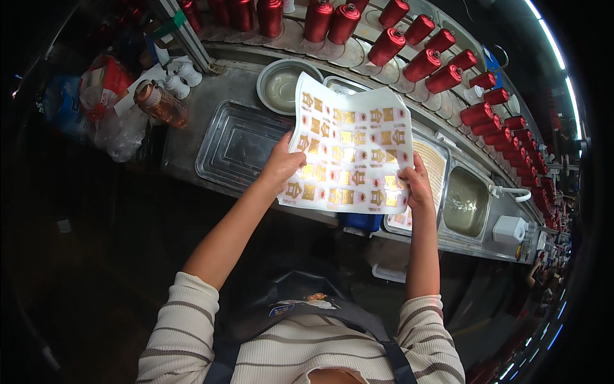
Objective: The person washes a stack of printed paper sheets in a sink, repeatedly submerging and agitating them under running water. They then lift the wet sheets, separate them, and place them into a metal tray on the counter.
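Observation:
Between my hands I hold up a stack of white printed sheets (pixel 348 153), covered with rows of gold characters and small red marks. My left hand (pixel 283 163) pinches the left edge of the sheets, thumb on the front. On the right edge, my right hand (pixel 417 182) grips them the same way. The sheets bow a little and their far edge curls up. Behind them a round metal bowl (pixel 268 75) is partly covered, as is a shallow metal tray (pixel 224 144) to the left. More sheets (pixel 430 173) lie in a tray beside my right hand.
Red bottles (pixel 387 46) stand on a curved conveyor (pixel 300 35) beyond the steel counter. At right are a sink (pixel 465 201) with water, a white tap (pixel 515 193) and a white jug (pixel 510 229). An amber bottle (pixel 160 104) and plastic bags (pixel 118 134) lie at left.

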A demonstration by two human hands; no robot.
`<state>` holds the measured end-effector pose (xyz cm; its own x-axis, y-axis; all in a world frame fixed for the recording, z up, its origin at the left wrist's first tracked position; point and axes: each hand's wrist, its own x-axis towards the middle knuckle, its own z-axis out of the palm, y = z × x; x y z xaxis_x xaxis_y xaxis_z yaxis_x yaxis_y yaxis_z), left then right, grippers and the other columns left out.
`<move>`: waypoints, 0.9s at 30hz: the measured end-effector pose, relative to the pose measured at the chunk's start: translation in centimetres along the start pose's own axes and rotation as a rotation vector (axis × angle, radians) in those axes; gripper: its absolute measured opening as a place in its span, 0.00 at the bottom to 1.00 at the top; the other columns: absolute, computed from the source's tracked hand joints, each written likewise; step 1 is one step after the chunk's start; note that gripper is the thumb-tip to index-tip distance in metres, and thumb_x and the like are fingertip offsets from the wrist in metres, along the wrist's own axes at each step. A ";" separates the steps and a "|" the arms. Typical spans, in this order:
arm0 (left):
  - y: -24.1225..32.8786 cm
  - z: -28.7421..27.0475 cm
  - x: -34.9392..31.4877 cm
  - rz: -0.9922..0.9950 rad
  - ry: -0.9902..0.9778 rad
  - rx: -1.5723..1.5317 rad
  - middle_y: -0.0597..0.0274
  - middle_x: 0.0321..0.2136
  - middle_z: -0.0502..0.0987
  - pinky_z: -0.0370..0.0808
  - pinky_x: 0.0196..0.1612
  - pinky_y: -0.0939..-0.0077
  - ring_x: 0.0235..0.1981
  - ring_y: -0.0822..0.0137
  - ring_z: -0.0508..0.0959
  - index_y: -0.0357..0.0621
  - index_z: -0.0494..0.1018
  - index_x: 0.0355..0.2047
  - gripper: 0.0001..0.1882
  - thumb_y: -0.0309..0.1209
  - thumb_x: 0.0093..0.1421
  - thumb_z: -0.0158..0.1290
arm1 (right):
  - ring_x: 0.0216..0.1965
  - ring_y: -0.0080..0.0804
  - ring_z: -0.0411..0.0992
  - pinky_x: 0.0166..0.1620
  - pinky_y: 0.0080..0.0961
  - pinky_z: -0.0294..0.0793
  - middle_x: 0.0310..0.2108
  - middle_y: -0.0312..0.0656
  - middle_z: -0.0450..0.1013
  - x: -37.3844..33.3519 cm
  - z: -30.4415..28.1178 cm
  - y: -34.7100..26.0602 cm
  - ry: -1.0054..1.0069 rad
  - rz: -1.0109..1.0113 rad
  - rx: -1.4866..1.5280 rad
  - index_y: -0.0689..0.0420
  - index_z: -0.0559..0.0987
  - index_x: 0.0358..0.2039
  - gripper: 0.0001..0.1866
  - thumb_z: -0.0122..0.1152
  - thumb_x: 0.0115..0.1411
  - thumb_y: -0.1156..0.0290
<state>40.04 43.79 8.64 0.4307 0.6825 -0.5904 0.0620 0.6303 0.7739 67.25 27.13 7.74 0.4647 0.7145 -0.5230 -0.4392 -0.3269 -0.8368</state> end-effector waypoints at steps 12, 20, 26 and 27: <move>0.6 -3.1 6.1 -0.054 -0.087 0.013 0.52 0.44 0.75 0.75 0.41 0.74 0.43 0.63 0.77 0.36 0.64 0.54 0.33 0.13 0.43 0.43 | 0.31 0.22 0.71 0.36 0.19 0.73 0.38 0.37 0.73 4.5 2.7 1.7 0.086 -0.001 0.002 0.57 0.68 0.55 0.31 0.48 0.47 0.83; 2.2 -0.5 14.6 -0.047 -0.193 0.090 0.53 0.42 0.75 0.74 0.38 0.77 0.38 0.65 0.76 0.35 0.63 0.55 0.33 0.13 0.43 0.44 | 0.34 0.23 0.72 0.38 0.20 0.73 0.40 0.38 0.73 9.1 1.1 -0.1 0.130 -0.039 0.035 0.55 0.68 0.55 0.32 0.48 0.45 0.85; 2.3 1.6 19.1 -0.009 -0.226 0.188 0.54 0.40 0.75 0.74 0.38 0.76 0.37 0.66 0.76 0.35 0.64 0.54 0.33 0.14 0.42 0.45 | 0.38 0.29 0.73 0.41 0.24 0.74 0.43 0.42 0.73 12.9 -0.9 1.1 0.197 -0.069 0.066 0.57 0.67 0.56 0.32 0.47 0.46 0.86; 1.9 1.6 20.0 -0.022 -0.228 0.183 0.54 0.41 0.75 0.73 0.39 0.76 0.39 0.65 0.75 0.35 0.63 0.55 0.34 0.14 0.41 0.45 | 0.39 0.30 0.73 0.42 0.26 0.74 0.43 0.43 0.73 13.5 -1.1 1.2 0.190 -0.078 0.075 0.58 0.67 0.56 0.32 0.47 0.46 0.86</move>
<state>50.20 58.04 -1.36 0.6176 0.5559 -0.5564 0.2260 0.5522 0.8025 73.82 35.71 -0.54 0.6329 0.6039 -0.4844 -0.4488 -0.2236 -0.8652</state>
